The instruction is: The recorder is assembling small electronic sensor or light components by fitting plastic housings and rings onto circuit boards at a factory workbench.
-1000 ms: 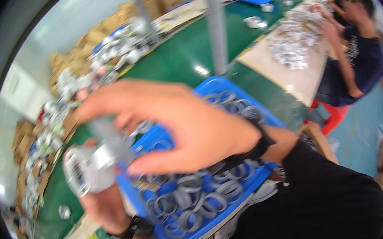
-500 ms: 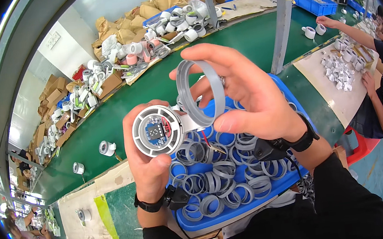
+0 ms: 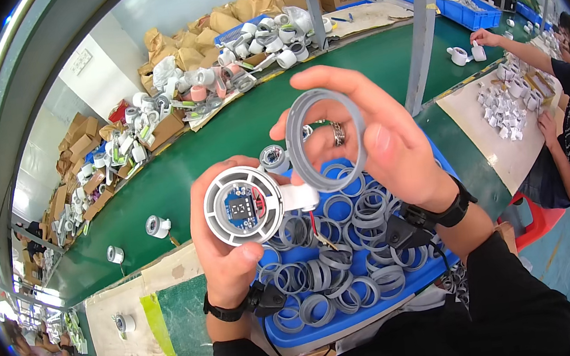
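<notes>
Head camera view gives me both hands raised over a blue tray [image 3: 376, 316] of loose grey rings [image 3: 335, 256]. I have the left hand [image 3: 225, 268] clamped on a round white housing [image 3: 273, 200], thumb at its lower edge; the open face shows a blue circuit board [image 3: 239, 210] with a small dark display. From the housing a short white neck [image 3: 297, 197] points right, and red wiring [image 3: 314, 223] hangs below it. My right hand [image 3: 397, 156] grips one grey ring [image 3: 294, 146] between thumb and fingers, tilted, well off the housing; it overlaps the tip of the neck in view, and I can't tell whether they touch. Another unit [image 3: 273, 157] sits just beyond the neck. Two more, a nearer one [image 3: 158, 226] and a farther one [image 3: 114, 254], lie on the green desk [image 3: 121, 202]. At right, a co-worker's hand [image 3: 486, 39] reaches a white part [image 3: 478, 53].
</notes>
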A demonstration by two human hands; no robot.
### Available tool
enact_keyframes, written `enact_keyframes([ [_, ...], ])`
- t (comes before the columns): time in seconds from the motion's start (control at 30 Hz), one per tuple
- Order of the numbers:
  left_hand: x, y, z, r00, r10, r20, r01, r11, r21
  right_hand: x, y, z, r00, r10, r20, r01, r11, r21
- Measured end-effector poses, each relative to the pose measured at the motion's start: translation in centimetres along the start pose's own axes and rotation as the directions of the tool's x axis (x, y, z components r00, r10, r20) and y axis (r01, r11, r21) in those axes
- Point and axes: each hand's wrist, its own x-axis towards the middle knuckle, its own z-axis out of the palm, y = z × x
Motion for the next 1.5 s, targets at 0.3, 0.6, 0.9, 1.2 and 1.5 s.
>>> enact_keyframes([
  [0.3,0.2,0.1,0.5,0.999,-0.003,-0.046,0.004,1.0,0.017,0.2,0.2,-0.2,0.996,-0.073,0.049,0.073,0.997,0.002],
  [0.6,0.3,0.3,0.0,0.999,-0.018,0.049,0.019,1.0,-0.018,0.1,-0.5,0.6,0.998,-0.045,-0.034,0.046,0.998,0.045],
  [0.9,-0.2,-0.1,0.3,1.0,-0.022,-0.015,0.023,1.0,0.007,-0.3,-1.6,0.7,0.989,0.145,-0.027,-0.137,0.969,0.204],
  [1.2,-0.2,0.2,0.6,0.996,-0.04,-0.075,0.039,0.999,-0.006,-0.1,-0.4,0.0,0.989,-0.087,0.122,0.111,0.972,-0.208],
  [1.5,-0.2,0.0,0.6,0.991,-0.08,-0.109,0.075,0.996,-0.048,-0.2,0.2,0.5,0.982,-0.148,0.119,0.163,0.978,-0.13],
])
